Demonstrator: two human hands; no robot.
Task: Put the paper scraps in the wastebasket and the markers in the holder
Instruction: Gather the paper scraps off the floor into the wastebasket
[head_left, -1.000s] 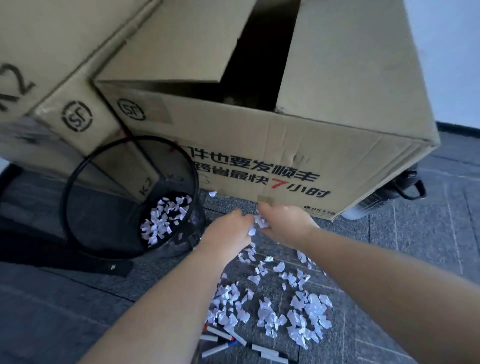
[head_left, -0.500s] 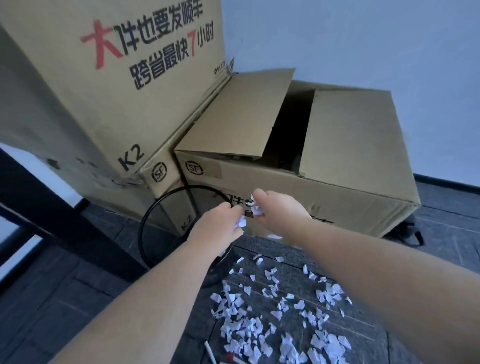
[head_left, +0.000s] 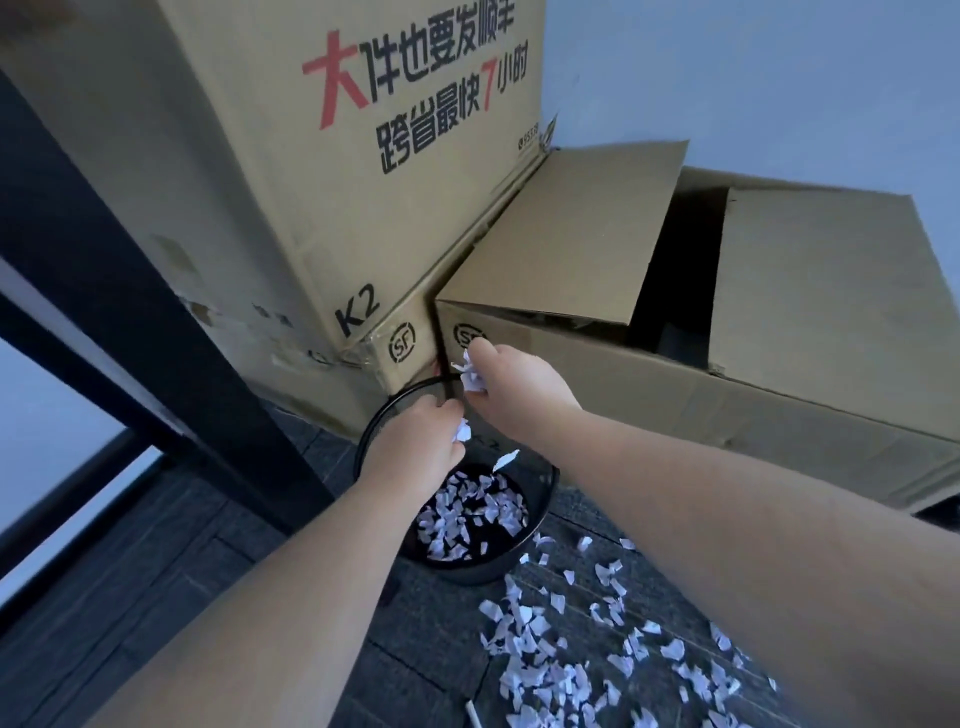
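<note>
A black mesh wastebasket (head_left: 540, 540) stands on the dark floor with several white paper scraps (head_left: 470, 514) lying in its bottom. Both hands hover over its mouth. My left hand (head_left: 421, 441) holds a few scraps at its fingertips. My right hand (head_left: 511, 382) pinches a bunch of scraps above the rim. One scrap (head_left: 505, 460) is in the air, falling into the basket. More scraps (head_left: 561, 670) are strewn over the floor to the right of the basket. The tip of a white marker (head_left: 472, 714) shows at the bottom edge. No holder is in view.
A tall printed cardboard box (head_left: 363, 156) stands behind the basket. A lower cardboard box (head_left: 675, 322) with open flaps sits to the right, right behind my right hand. A black frame leg (head_left: 156, 312) runs diagonally on the left, close to the basket.
Both hands have carried scraps up from the floor pile and left to above the wastebasket. The view has tilted up and swung. A scrap is now dropping into the basket.
</note>
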